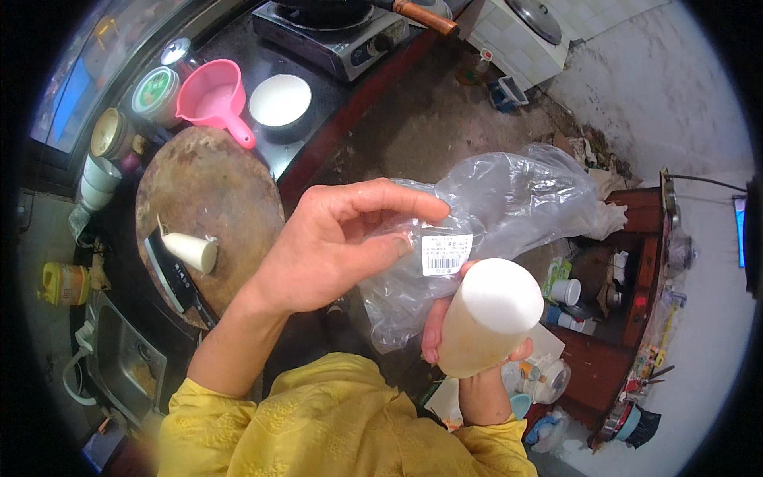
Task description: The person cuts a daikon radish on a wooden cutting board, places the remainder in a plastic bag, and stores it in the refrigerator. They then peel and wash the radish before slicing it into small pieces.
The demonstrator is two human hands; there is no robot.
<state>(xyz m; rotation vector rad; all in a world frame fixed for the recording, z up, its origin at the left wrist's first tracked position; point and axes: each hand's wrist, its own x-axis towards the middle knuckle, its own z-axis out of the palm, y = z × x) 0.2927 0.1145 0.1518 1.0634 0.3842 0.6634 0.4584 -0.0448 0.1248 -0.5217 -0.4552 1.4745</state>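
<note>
My left hand [310, 250] is at a clear plastic bag [518, 191], with film gathered between its curved thumb and index finger. A white label [447, 255] with a barcode is stuck on the bag near the fingertips. In my right hand [436, 334] is a thick piece of white radish [489, 319], its flat cut face turned up. The bag hangs beside and behind this piece. To the left, a smaller radish end [192, 250] with a thin root lies on a round wooden chopping board [208, 179]. A black-handled cleaver [176, 277] lies next to it, near the board's edge.
Behind the board stand a pink dipper [211, 95], a white bowl [280, 101] and a stove [334, 36] with a wooden-handled pan. A metal sink [125, 346] is at lower left. On the right is a cluttered reddish-brown cabinet [602, 364].
</note>
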